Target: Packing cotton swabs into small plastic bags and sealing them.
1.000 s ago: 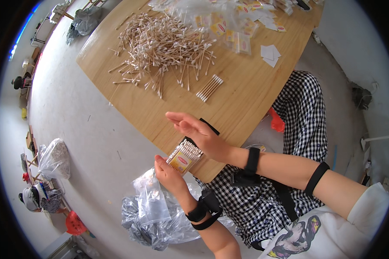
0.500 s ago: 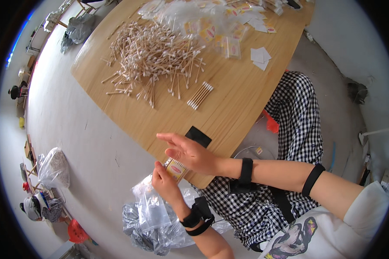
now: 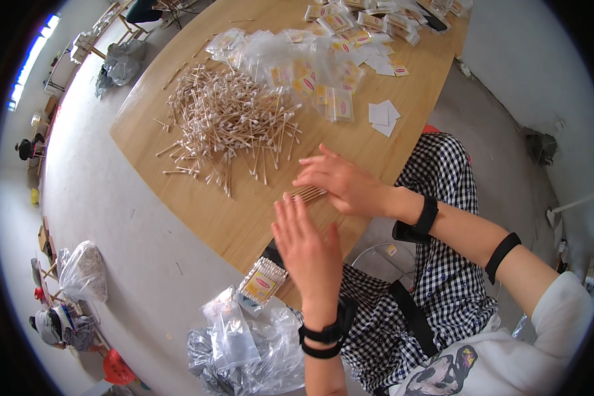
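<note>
A small row of wooden cotton swabs point(image 3: 306, 193) lies on the table between my two hands. My left hand point(image 3: 305, 247) is at its near end, fingers stretched out and fingertips by the sticks. From the other side my right hand point(image 3: 350, 183) reaches over the row, fingers extended, partly covering it. Whether either hand presses on the swabs I cannot tell. At the near table corner, beside my left wrist, sits a block of swabs point(image 3: 274, 271) with a yellow-and-white card point(image 3: 260, 285) on it. A black pad point(image 3: 271, 252) shows partly behind my left hand.
A big heap of loose cotton swabs point(image 3: 224, 115) covers the wooden table's point(image 3: 198, 214) far left. Clear plastic bags point(image 3: 261, 56), white cards point(image 3: 383, 117) and filled packets point(image 3: 373, 22) lie at the back. Plastic bags point(image 3: 270, 343) hang below the near corner.
Both hands have left the carded block at the near corner and moved away and right to the small swab row. The block now lies uncovered by my hands. The view has shifted slightly.
</note>
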The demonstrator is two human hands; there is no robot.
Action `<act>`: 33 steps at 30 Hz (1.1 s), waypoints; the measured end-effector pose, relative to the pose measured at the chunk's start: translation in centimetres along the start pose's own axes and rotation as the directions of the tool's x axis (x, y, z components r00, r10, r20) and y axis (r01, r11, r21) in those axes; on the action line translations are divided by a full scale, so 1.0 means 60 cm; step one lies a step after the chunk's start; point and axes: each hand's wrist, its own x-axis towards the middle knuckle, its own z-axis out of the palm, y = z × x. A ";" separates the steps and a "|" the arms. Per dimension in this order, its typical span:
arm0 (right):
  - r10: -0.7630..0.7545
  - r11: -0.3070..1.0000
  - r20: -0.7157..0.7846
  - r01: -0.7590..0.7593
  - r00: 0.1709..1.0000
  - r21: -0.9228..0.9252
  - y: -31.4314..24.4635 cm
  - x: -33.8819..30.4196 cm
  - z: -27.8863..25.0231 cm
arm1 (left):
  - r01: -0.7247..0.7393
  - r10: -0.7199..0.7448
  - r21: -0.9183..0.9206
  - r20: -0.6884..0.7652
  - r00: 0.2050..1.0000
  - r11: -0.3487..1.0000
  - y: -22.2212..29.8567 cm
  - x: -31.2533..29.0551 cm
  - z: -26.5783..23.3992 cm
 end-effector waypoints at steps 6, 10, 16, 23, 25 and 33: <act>-0.319 0.836 -0.041 0.261 0.947 -0.482 0.015 0.117 0.018 | -0.008 0.026 0.175 -0.103 0.994 0.985 -0.015 0.012 0.070; -0.412 0.794 0.062 0.391 0.909 -0.465 0.030 0.176 0.021 | 0.019 0.003 0.144 -0.149 0.989 0.989 -0.010 -0.002 0.058; -0.474 0.674 0.201 0.500 0.857 -0.544 0.035 0.196 0.015 | 0.044 -0.043 -0.002 -0.249 0.968 0.999 -0.018 -0.017 0.061; -0.479 0.821 0.077 0.478 0.874 -0.312 -0.008 0.093 0.040 | 0.109 -0.115 -0.037 -0.349 0.930 0.993 -0.020 -0.017 0.069; -0.350 0.925 0.095 0.360 0.932 -0.120 -0.020 0.071 0.027 | 0.134 -0.128 -0.011 -0.373 0.919 0.991 -0.022 -0.021 0.068; -0.184 0.979 0.049 0.188 0.982 -0.081 0.012 0.073 -0.023 | 0.081 -0.119 -0.147 -0.269 0.956 0.986 -0.025 0.009 0.047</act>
